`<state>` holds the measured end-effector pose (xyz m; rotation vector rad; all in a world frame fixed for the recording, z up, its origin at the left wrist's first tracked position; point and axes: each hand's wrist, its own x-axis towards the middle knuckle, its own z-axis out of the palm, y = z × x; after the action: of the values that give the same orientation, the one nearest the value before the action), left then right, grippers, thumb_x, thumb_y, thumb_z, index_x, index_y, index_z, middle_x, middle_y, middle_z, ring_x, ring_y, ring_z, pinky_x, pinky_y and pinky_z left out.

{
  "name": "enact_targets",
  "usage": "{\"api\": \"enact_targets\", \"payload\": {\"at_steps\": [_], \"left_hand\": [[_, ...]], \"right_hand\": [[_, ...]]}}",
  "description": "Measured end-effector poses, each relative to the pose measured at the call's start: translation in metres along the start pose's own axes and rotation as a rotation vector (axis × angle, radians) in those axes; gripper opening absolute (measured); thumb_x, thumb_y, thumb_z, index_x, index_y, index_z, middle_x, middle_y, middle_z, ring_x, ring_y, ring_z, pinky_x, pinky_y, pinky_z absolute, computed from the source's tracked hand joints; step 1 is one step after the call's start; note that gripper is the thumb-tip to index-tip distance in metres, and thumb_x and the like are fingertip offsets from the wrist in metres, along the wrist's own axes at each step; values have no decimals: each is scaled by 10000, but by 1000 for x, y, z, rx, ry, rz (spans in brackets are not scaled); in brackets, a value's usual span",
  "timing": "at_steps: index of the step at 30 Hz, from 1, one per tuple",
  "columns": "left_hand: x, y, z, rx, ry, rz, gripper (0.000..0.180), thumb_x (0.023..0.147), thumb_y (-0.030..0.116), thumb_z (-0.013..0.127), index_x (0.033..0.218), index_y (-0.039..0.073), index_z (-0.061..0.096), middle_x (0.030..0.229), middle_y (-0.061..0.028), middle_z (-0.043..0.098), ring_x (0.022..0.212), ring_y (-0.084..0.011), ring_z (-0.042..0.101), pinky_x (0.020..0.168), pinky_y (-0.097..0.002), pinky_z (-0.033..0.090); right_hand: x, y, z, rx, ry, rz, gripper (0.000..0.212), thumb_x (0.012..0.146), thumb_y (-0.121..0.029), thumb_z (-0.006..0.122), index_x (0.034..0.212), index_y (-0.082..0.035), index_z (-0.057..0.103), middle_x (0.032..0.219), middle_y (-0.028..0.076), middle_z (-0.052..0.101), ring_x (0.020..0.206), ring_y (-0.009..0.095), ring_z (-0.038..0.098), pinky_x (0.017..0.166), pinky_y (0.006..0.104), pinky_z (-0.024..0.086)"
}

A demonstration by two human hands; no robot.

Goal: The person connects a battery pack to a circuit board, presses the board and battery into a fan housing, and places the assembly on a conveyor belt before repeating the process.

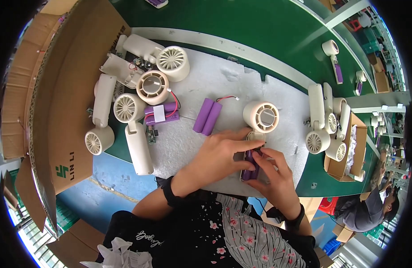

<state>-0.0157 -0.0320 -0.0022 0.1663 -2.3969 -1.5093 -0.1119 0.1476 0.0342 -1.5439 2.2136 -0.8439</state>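
A cream handheld fan (pixel 261 117) lies on the white foam sheet, its round head pointing away from me and its handle opened up. Purple battery cells (pixel 248 168) show inside that handle. My left hand (pixel 217 154) closes on the handle from the left, thumb and forefinger at its edge near the neck. From the other side my right hand (pixel 277 176) has its fingertips pinched on the cells. Fingers cover much of the handle's inside. Left of the fan rests a loose purple battery pack (pixel 207 117) with a red lead and white plug.
A second battery pack (pixel 159 114) with a white label lies among several fan bodies (pixel 139 147) on the left, beside a large cardboard box (pixel 76 98). More fans (pixel 318 140) and a small carton (pixel 360 154) stand at right. A person (pixel 368 210) sits farther right.
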Motion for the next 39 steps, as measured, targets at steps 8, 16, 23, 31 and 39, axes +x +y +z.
{"api": "enact_targets", "payload": {"at_steps": [8,16,23,31,39], "left_hand": [[-8,2,8,8,107,59,534,640,161,844,1151,142,692,1222,-140,615,923,-290,640,833,-387,525],[-8,-1,-8,440,579,103,441,684,49,773,1110,118,681,1250,-125,556,1110,-369,515,967,-474,421],[-7,-9,-3,551,528,-56,449,741,-50,662,1160,108,648,1309,-177,494,1166,-403,463,979,-453,422],[-12,-19,-6,82,644,-17,318,908,-5,571,1218,63,603,1242,-197,569,1045,-311,588,900,-367,485],[-12,-9,-7,-386,657,-132,315,950,62,571,1259,4,552,1222,-203,615,1077,-224,622,905,-326,492]], "right_hand": [[2,-10,-2,-144,38,-9,718,534,-19,866,1211,-17,626,1254,147,521,972,294,634,798,366,562],[106,14,-49,-536,418,216,624,773,-34,728,1348,-20,484,1328,233,509,1091,424,582,862,445,514],[96,64,-85,-569,279,623,447,814,-89,707,1227,-2,561,978,203,670,860,393,660,771,419,530],[55,-26,-76,-396,435,20,149,752,75,654,895,35,650,856,147,659,772,326,648,721,352,526],[21,10,-12,-143,120,-210,249,642,162,635,842,14,632,1031,139,649,1060,333,629,852,364,528]]}}
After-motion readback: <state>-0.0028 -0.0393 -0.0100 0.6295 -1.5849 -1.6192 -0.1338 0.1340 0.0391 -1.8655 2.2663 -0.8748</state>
